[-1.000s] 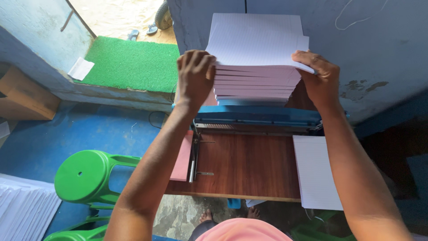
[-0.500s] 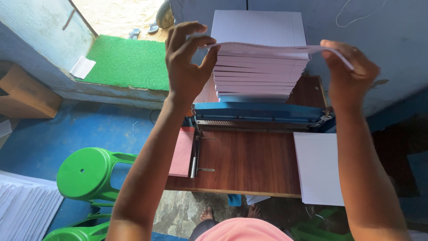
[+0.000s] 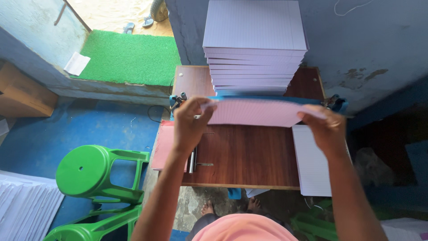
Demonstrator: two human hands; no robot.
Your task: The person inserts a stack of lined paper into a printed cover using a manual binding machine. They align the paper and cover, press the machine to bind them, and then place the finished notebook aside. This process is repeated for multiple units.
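My left hand (image 3: 191,126) and my right hand (image 3: 326,129) each grip one end of a thin bundle of ruled pale pink-lilac paper sheets (image 3: 256,112), held level above the wooden table (image 3: 245,154). Behind it, at the table's far end against the wall, stands a tall stack of the same ruled sheets (image 3: 255,49). A blue paper-cutter bar (image 3: 336,105) runs across the table just under the stack's front. A white ruled sheet pile (image 3: 312,163) lies on the table's right edge below my right hand.
A pink sheet pile (image 3: 164,145) hangs off the table's left side beside a metal handle (image 3: 192,161). Green plastic stools (image 3: 96,172) stand on the blue floor at left, with white paper stacks (image 3: 24,207) at the lower left. A green mat (image 3: 131,58) lies by the doorway.
Both hands lifted a thin bundle off the top of the tall stack and brought it down and toward me, over the table.
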